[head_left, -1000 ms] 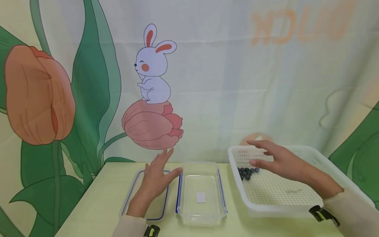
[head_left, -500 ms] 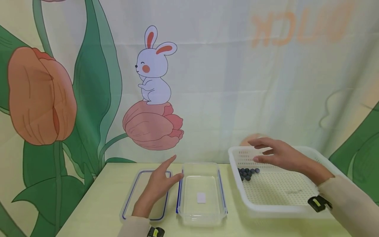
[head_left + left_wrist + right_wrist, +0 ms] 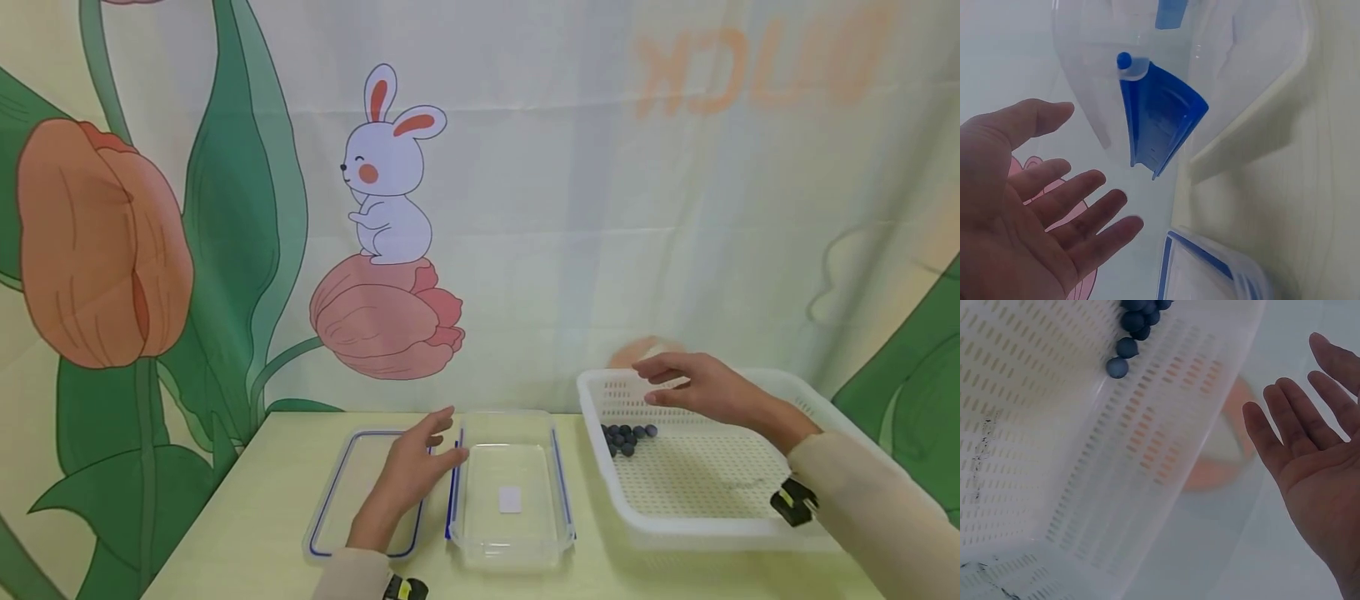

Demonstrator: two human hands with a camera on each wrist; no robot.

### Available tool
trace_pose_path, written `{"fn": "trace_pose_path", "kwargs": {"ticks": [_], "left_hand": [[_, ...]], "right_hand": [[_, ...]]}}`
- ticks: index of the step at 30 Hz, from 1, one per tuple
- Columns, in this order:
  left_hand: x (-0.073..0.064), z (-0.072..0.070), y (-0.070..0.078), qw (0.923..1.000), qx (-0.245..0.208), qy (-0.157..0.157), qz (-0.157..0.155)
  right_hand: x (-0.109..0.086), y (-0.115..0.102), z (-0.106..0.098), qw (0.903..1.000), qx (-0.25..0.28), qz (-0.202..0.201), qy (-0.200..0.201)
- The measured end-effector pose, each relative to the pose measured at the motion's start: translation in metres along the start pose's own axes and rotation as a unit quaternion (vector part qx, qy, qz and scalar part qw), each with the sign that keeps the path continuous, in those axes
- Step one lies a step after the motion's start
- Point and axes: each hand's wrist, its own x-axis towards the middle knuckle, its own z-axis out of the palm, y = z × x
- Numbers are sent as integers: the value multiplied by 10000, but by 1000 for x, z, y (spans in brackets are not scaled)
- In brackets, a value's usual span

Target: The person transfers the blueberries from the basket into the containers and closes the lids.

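My left hand (image 3: 412, 471) hovers between a blue-rimmed lid (image 3: 330, 508) and a clear plastic food container (image 3: 517, 542), holding nothing. In the left wrist view its fingers are spread and relaxed, close to a blue locking clip (image 3: 1163, 115) on the container's side. Above the back part of a white perforated basket (image 3: 637, 527) is my right hand (image 3: 701, 387), its fingers loosely bent with nothing in them. Several blueberries (image 3: 622, 437) lie clustered at the basket's left side. The right wrist view shows these blueberries (image 3: 1132, 322) along the basket wall, apart from the hand.
A small white square (image 3: 510, 500) shows in the container's bottom. All three items stand on a pale yellow table (image 3: 225, 533). Right behind it hangs a printed curtain (image 3: 517, 208) with a rabbit and tulips.
My left hand has moved lower and slightly right, toward the container. My right hand has drawn its fingers closer together over the basket. The container, lid and berries have stayed put.
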Motion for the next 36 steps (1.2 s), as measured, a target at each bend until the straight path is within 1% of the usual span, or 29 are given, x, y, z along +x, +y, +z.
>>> {"fn": "trace_pose_path", "kwargs": {"ticks": [5,9,13,18,22,28,32,36], "left_hand": [[-1,0,-1,9999,-90,82,-79],[0,1,0,9994,-277,141,-161],[0,5,0,9975,-593,189,-346],[0,12,-1,9951,-659,344,-648],[-1,14,-1,9930,-730,403,-840],[-1,12,2,9912,-812,367,-982],[0,13,0,9900,-865,387,-1041],[0,13,-2,9895,-933,387,-1034]], "right_hand": [[5,11,0,9998,-73,175,-14],[8,20,-2,9999,-49,146,-54],[11,29,-1,9999,25,129,-95],[17,44,6,9991,198,337,-175],[18,54,11,9985,247,450,-189],[17,69,16,9985,201,492,-118],[18,77,19,9979,131,632,-92],[20,85,24,9967,81,800,-150]]}}
